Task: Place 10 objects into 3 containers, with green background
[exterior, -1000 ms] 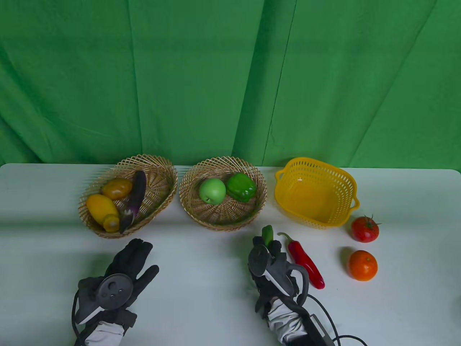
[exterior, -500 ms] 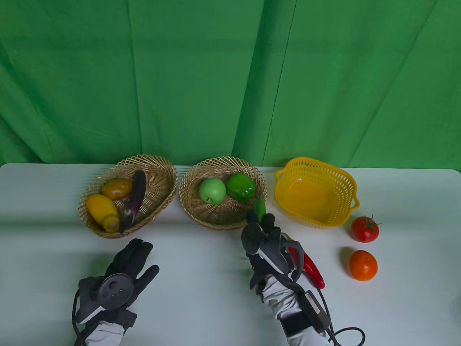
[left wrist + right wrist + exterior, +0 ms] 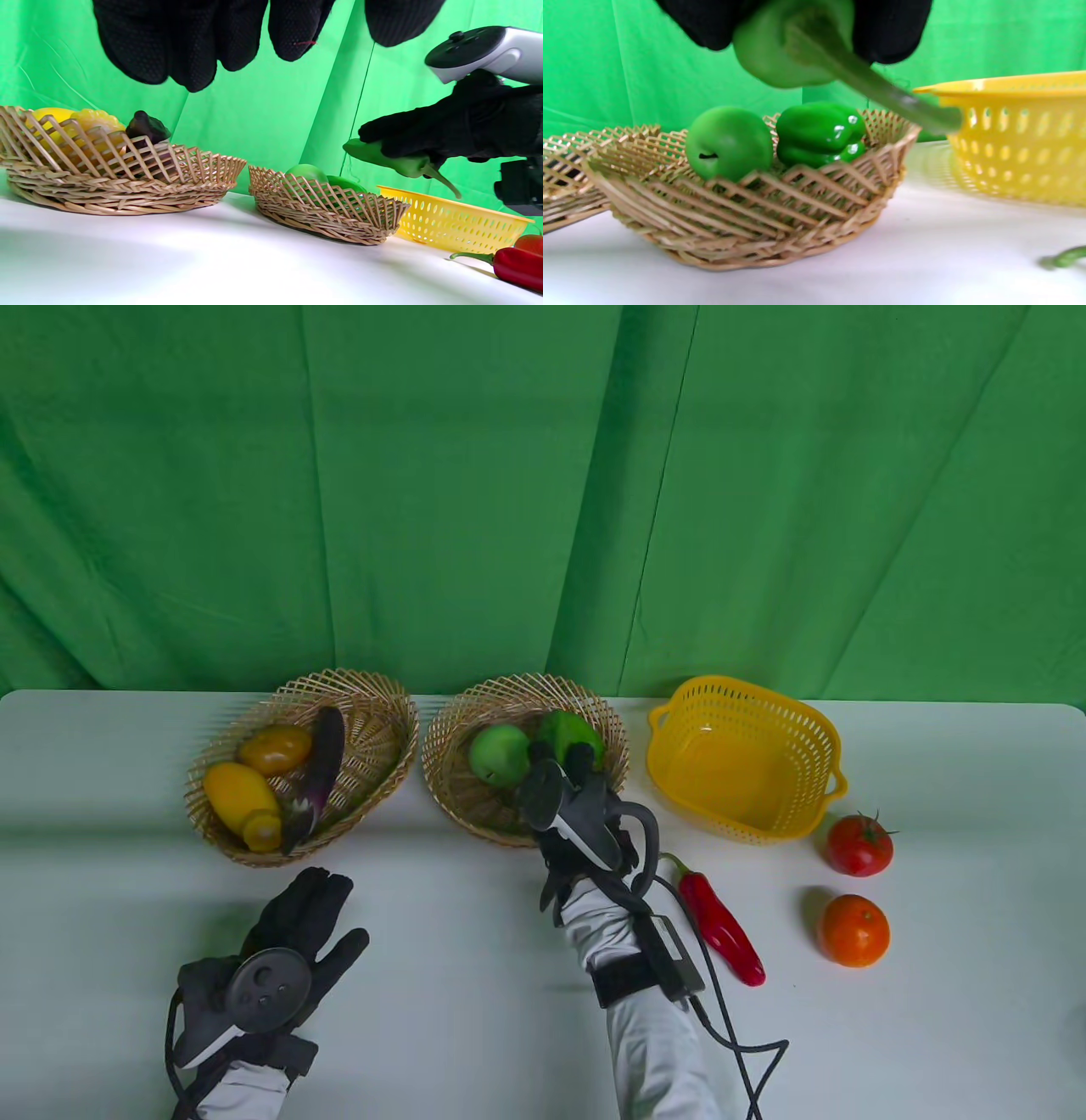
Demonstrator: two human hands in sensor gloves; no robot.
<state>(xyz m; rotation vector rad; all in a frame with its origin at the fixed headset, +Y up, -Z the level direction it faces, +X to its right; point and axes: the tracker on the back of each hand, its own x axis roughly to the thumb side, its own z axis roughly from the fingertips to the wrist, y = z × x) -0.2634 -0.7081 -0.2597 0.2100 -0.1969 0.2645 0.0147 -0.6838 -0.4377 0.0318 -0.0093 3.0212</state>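
Green chilli [image 3: 388, 160] sits gripped in the right hand [image 3: 570, 806], held above the middle wicker basket [image 3: 458, 806] — over the apple [image 3: 498, 753] and bell pepper [image 3: 818, 133]. Left hand [image 3: 280, 954] lies flat on the table [image 3: 475, 984], fingers spread — holding nothing.

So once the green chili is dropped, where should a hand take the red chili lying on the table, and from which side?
Grip the red chili across its thick middle, coming from above. It lies flat on the table, its curved green stem toward the yellow basket and its tapered tip toward the person, with bare table on both long sides. The right hand is nearest, though it now holds the green chili.
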